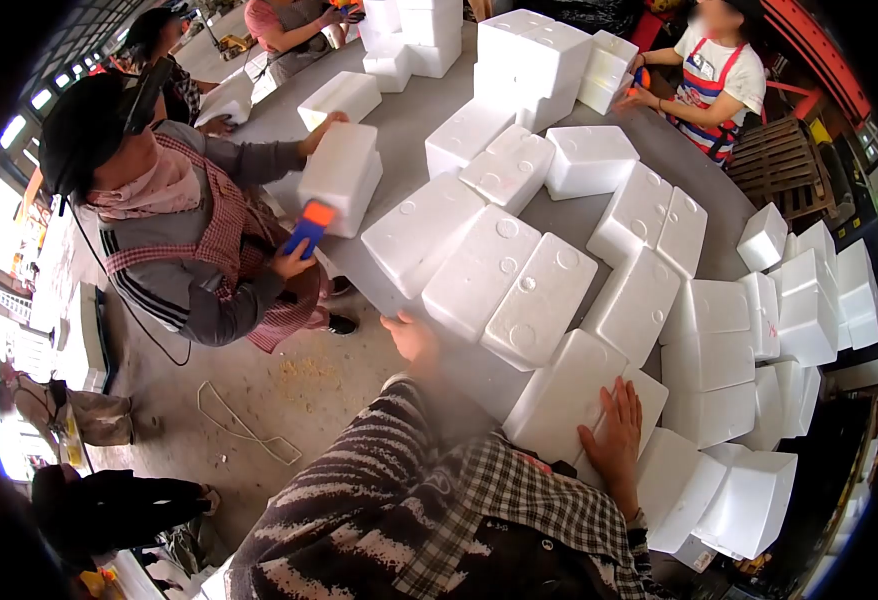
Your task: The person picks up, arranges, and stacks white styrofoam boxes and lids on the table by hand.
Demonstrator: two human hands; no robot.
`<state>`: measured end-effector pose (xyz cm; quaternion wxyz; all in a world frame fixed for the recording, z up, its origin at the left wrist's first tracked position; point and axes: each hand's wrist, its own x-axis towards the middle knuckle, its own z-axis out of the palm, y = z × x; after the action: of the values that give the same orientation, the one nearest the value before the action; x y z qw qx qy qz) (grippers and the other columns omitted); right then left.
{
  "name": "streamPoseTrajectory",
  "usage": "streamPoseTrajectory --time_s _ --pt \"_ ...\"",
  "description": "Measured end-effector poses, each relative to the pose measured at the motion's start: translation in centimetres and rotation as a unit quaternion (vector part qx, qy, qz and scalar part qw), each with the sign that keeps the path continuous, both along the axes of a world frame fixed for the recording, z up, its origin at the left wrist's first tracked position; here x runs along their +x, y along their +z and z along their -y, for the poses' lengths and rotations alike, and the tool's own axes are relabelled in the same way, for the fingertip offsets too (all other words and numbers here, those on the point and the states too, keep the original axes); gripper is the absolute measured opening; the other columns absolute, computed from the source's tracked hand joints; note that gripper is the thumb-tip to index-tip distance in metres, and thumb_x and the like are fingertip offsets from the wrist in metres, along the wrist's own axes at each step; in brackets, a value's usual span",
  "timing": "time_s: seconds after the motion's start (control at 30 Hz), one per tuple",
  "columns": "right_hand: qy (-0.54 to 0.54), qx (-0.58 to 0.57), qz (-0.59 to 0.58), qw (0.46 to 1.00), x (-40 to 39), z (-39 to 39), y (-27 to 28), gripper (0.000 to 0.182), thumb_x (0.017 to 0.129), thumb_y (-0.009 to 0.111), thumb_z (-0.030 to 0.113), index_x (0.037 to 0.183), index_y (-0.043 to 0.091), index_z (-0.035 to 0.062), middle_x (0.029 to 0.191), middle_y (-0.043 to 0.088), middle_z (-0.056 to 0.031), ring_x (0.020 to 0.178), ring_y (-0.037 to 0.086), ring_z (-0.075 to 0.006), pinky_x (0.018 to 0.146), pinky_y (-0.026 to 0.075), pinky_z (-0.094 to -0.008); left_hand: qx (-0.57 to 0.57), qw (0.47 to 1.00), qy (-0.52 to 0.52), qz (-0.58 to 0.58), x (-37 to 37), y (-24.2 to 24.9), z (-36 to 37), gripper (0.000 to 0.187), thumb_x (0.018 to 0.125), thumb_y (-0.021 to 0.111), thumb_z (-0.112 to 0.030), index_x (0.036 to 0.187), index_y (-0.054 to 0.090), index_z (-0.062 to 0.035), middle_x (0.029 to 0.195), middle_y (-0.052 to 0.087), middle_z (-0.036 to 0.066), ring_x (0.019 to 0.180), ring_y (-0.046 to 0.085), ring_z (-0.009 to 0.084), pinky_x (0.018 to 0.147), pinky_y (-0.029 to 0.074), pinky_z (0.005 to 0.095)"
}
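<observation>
White foam boxes with lids cover much of the grey table (379, 290). My right hand (616, 432) lies with its fingers stretched out on top of a foam box (559, 390) close to my body, near the seam with the box beside it. By the table's near left edge is my left hand (414, 338), holding nothing, with its fingers apart. Just beyond it stand a foam box (424, 230) and a pair of upright boxes, the closer one being a foam box (539, 300) with round marks on its lid.
Across the table's left corner, a person (179, 220) in a checked apron holds a blue and orange tape dispenser (309, 228) against a foam box (337, 175). Another person (709, 80) handles boxes at the far right. Stacked foam boxes (809, 300) stand on the right.
</observation>
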<state>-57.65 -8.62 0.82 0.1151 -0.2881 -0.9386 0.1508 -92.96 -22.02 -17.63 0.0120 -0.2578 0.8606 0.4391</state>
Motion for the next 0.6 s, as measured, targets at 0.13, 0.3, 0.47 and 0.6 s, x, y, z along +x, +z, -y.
streamPoseTrajectory --time_s 0.13,0.3,0.47,0.6 --pt "0.003 0.001 -0.008 1.0 0.0 0.0 -0.1 0.066 0.068 0.075 0.024 0.126 0.054 0.0023 0.145 0.04 -0.021 0.137 0.033 -0.0404 0.112 0.026 -0.0521 -0.003 1.0 0.006 -0.007 -0.2 -0.6 -0.1 0.059 0.098 0.036 -0.044 0.145 0.029 -0.0095 0.119 0.061 0.026 0.103 0.059 0.0488 0.088 0.047 0.0545" --pt "-0.002 0.005 0.005 1.0 -0.2 0.1 -0.1 0.066 0.068 0.074 0.024 0.127 0.054 0.0023 0.146 0.039 -0.0211 0.137 0.032 -0.04 0.112 0.026 -0.051 0.003 1.0 0.01 0.008 -0.2 0.2 0.0 0.059 0.098 0.037 -0.044 0.145 0.029 -0.0094 0.117 0.062 0.025 0.102 0.059 0.0481 0.088 0.046 0.0545" --pt "-0.009 0.001 0.011 1.0 -0.2 0.4 0.1 0.067 0.068 0.074 0.024 0.127 0.053 0.0019 0.145 0.039 -0.0215 0.137 0.032 -0.0402 0.112 0.026 -0.0502 0.005 1.0 0.005 0.017 0.2 0.9 0.1 0.059 0.099 0.037 -0.044 0.145 0.028 -0.0082 0.114 0.063 0.026 0.101 0.06 0.0472 0.087 0.047 0.0545" --pt "-0.012 -0.004 0.016 1.0 -0.3 0.6 0.5 0.067 0.07 0.072 0.025 0.129 0.05 0.0011 0.146 0.038 -0.0222 0.137 0.031 -0.041 0.113 0.025 -0.0508 0.071 0.997 -0.028 -0.001 0.0 -0.7 0.3 0.056 0.098 0.041 -0.039 0.142 0.031 -0.0057 0.116 0.061 0.026 0.101 0.061 0.0456 0.086 0.048 0.0537"
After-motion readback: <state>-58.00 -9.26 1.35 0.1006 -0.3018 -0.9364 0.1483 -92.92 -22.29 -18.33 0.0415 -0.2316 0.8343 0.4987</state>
